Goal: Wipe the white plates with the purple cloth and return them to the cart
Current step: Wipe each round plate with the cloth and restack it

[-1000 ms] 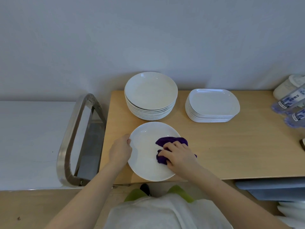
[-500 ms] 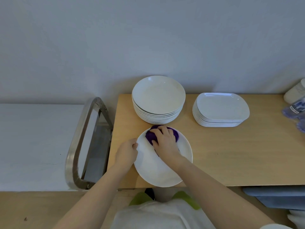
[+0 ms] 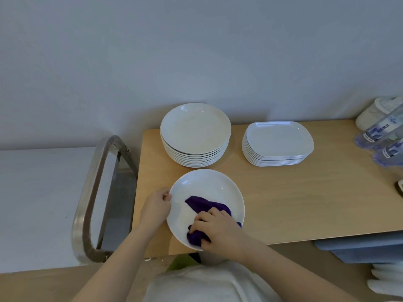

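Note:
A round white plate [image 3: 207, 186] lies at the near edge of the wooden cart top [image 3: 305, 197]. My left hand [image 3: 156, 207] grips its left rim with curled fingers. My right hand [image 3: 216, 231] bunches the purple cloth [image 3: 201, 204] and presses it on the plate's near right part. Behind stands a stack of round white plates [image 3: 195, 131], and to its right a stack of rounded rectangular white plates [image 3: 278, 140].
The cart's metal handle loop [image 3: 96, 192] rises at the left end, beside a white surface [image 3: 37, 192]. Plastic water bottles [image 3: 383, 138] and a white object [image 3: 377, 112] lie at the far right. A grey wall stands close behind.
My right hand has swept the purple cloth from the plate's far side down to its near right side. My left hand has kept its grip on the rim.

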A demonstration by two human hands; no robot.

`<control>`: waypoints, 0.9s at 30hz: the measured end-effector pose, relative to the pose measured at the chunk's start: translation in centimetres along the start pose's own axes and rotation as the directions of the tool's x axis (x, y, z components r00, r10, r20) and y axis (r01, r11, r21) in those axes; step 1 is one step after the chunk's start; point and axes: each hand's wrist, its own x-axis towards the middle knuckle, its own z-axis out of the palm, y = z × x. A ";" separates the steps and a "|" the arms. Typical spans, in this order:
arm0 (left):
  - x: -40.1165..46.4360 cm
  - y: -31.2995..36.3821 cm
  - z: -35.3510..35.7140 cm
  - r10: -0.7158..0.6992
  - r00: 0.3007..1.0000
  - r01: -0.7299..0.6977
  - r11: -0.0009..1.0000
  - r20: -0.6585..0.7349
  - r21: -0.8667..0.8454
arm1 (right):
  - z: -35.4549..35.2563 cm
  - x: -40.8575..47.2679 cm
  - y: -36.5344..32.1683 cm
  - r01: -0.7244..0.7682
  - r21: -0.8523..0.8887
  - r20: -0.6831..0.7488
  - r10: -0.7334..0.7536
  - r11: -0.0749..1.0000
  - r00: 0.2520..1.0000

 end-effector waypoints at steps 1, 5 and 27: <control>0.0 0.0 0.1 0.000 1.000 0.000 1.000 -0.015 0.013 | -0.3 -0.8 0.7 -0.019 0.004 0.001 0.019 1.000 1.000; 0.0 0.0 0.5 -0.037 0.998 0.041 0.996 -0.042 0.084 | -1.8 -1.6 3.0 -0.084 -0.070 -0.041 0.081 0.994 0.996; -3.6 2.9 3.1 0.398 0.914 -0.334 0.846 -0.076 0.416 | -5.6 -3.8 8.8 -0.591 0.105 -0.453 0.567 0.800 0.688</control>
